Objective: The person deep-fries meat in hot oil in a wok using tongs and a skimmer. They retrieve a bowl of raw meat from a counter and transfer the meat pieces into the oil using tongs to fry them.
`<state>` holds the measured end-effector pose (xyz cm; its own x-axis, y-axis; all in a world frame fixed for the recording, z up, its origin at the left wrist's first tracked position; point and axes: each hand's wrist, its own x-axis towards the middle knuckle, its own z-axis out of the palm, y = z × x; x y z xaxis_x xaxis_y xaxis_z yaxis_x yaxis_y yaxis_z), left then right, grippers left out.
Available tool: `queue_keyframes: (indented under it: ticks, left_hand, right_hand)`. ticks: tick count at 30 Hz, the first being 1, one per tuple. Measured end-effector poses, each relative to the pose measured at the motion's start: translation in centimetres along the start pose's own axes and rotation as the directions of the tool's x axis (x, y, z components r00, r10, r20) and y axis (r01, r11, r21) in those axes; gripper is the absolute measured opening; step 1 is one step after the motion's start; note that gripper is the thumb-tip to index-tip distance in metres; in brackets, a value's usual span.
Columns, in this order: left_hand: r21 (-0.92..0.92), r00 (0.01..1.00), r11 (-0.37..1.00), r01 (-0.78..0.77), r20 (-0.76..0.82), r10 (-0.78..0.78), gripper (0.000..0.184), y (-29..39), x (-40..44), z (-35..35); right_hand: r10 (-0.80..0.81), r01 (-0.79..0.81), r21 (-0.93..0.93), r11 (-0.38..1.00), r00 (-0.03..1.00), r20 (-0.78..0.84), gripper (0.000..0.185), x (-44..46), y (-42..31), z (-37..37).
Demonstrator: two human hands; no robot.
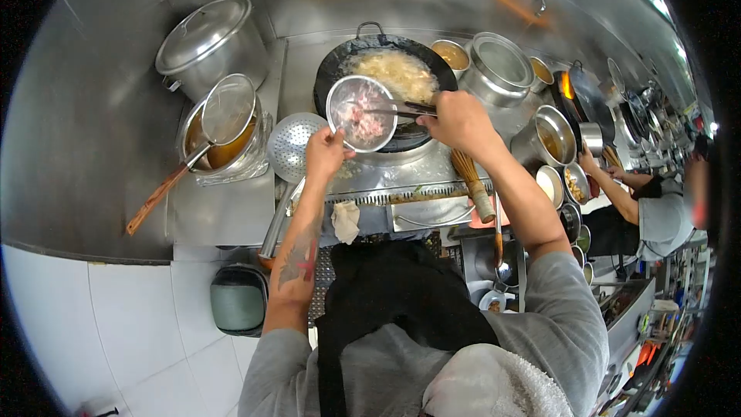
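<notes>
My left hand [326,153] grips the rim of a round metal bowl [333,128], which is tilted over the near edge of a black wok [327,69]. Pale pink pieces, apparently raw meat, [361,117] lie in the bowl. My right hand [461,122] is closed around dark, thin chopsticks [421,107], their tips reaching into the bowl. Behind the bowl, pale food [394,71] bubbles in oil inside the wok. A perforated metal skimmer [295,143] rests just left of my left hand.
At left stand a lidded pot [212,38] and a strainer [230,110] over a pot of brown liquid [224,150]. A bamboo brush [469,177] lies below my right forearm. Metal pots [544,135] line the right side, where another person [656,216] works at a second wok [590,104].
</notes>
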<state>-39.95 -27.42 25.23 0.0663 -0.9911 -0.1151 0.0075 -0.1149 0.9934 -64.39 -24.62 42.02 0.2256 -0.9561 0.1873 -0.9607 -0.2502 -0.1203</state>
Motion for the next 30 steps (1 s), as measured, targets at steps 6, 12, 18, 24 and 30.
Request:
queue_keyframes:
  ticks: [6,12,18,24,30]
  left_hand:
    - [-0.125,0.993,0.99,0.071,-0.09,-0.083,0.02,-1.3,-2.6,-2.4]
    - [-0.213,0.95,0.974,0.074,-0.282,-0.134,0.021,-1.6,-5.0,-6.4]
    - [-0.184,0.913,0.982,0.035,-0.394,-0.106,0.021,1.0,-7.3,-6.3]
    - [-0.241,0.933,0.97,-0.023,-0.354,-0.066,0.021,1.5,-6.0,-6.0]
    - [-0.238,0.976,0.969,-0.072,-0.215,0.019,0.022,2.3,-1.5,-3.4]
  right_hand:
    - [-0.147,0.144,0.058,0.988,0.987,0.061,0.034,4.2,-0.4,4.1]
    - [0.02,-0.02,0.013,1.0,1.0,0.009,0.028,13.2,-0.2,4.4]
    - [0.093,-0.098,0.038,0.995,0.99,0.109,0.025,21.4,0.0,13.8]
    - [0.083,-0.081,0.088,0.993,0.996,-0.017,0.039,18.4,0.7,4.3]
    - [-0.014,0.017,0.076,0.997,0.999,-0.033,0.042,8.5,2.7,-4.5]
